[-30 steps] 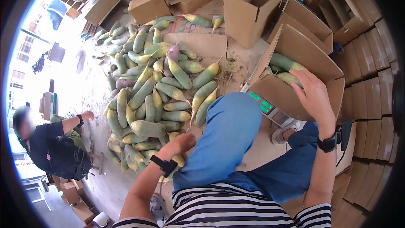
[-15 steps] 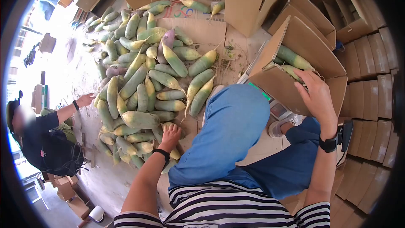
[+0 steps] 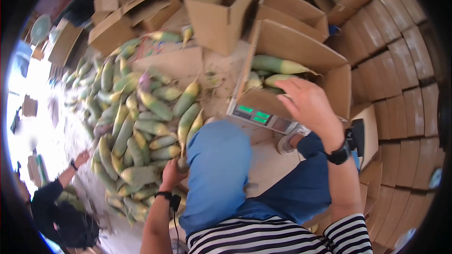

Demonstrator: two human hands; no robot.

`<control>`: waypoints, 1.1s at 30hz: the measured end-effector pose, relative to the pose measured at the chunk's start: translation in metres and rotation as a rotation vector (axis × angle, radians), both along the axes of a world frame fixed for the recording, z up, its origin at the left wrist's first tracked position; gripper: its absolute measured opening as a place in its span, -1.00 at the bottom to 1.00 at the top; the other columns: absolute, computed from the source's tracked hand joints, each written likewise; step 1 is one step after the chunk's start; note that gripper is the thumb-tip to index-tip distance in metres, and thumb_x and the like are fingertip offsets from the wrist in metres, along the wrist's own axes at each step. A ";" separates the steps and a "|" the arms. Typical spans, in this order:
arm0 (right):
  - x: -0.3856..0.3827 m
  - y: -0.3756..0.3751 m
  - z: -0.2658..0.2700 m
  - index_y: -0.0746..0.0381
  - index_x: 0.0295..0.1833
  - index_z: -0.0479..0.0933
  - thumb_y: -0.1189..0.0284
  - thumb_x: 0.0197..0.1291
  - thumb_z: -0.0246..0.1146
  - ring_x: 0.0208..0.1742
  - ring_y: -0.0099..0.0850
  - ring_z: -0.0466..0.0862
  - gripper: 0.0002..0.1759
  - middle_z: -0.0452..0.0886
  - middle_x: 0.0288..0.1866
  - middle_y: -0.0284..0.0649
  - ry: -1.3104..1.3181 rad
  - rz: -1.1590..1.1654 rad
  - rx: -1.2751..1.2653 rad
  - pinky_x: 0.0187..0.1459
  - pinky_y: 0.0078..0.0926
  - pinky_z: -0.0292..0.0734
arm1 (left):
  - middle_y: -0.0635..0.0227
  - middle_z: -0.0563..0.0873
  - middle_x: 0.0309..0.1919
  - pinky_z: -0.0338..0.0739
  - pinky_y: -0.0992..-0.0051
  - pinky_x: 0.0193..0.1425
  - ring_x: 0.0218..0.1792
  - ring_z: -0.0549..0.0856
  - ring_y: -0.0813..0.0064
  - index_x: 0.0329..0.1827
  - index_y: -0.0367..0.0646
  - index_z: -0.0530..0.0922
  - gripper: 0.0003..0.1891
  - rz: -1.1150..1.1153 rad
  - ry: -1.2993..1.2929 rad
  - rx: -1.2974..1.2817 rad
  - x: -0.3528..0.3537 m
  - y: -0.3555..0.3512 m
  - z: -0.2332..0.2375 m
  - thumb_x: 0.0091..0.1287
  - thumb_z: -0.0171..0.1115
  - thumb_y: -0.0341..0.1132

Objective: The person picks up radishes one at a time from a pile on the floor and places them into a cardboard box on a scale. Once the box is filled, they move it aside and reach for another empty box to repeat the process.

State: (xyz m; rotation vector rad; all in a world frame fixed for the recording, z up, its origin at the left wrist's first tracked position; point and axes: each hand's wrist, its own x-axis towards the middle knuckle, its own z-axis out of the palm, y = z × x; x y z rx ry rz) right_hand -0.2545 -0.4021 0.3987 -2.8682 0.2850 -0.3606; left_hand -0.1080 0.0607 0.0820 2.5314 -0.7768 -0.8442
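Observation:
My left hand [image 3: 174, 173] is closed round the end of a green radish [image 3: 183, 164] at the near right edge of a big floor pile of green radishes [image 3: 141, 136]; most of the held one is hidden by the hand and my knee. My right hand [image 3: 308, 106] hovers over the near wall of an open cardboard box [image 3: 301, 42], thumb apart from the fingers. Its fingertips overlap a pale green radish [image 3: 275, 80] inside. A longer radish [image 3: 282, 64] lies behind that one. The box rests on a scale with a lit green display [image 3: 253, 114].
Another person [image 3: 61, 211] crouches at the left, an arm stretched toward the pile. Open cardboard boxes [image 3: 216, 14] stand behind the pile and the scale. Stacked cartons [image 3: 400, 94] line the right side. A flat cardboard sheet [image 3: 169, 63] lies beyond the pile.
The view has turned right, so the pile and boxes sit further left. My left hand has closed on a radish at the pile's edge. My right hand stays over the box.

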 end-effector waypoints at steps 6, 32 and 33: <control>-0.005 -0.012 0.017 0.23 0.04 0.58 0.37 0.30 0.25 -0.19 -0.08 0.68 -0.74 0.66 -0.14 -0.06 -0.191 -0.223 0.078 -0.18 -0.22 0.61 | 0.23 0.64 0.01 0.62 0.35 0.10 0.03 0.67 0.40 0.21 -0.23 0.41 -0.32 0.454 0.255 -0.673 0.029 -0.086 0.127 -0.01 0.54 -0.44; -0.007 -0.081 -0.039 0.24 0.27 0.36 0.11 -0.09 0.50 0.12 -0.01 0.61 -0.17 0.57 0.07 0.06 0.301 -0.386 0.237 0.10 -0.13 0.56 | 0.00 0.59 0.13 0.41 0.12 0.35 0.20 0.55 -0.02 0.15 -0.31 0.54 -0.32 -0.488 -0.380 -0.482 -0.033 -0.218 0.343 0.03 0.55 -0.09; -0.007 -0.079 -0.049 0.23 0.30 0.34 0.14 -0.01 0.48 0.14 -0.02 0.60 -0.20 0.56 0.12 0.06 0.221 -0.358 0.237 0.12 -0.14 0.54 | 0.00 0.59 0.13 0.41 0.12 0.35 0.20 0.55 -0.02 0.15 -0.31 0.54 -0.32 -0.480 -0.384 -0.477 -0.032 -0.216 0.342 0.03 0.55 -0.09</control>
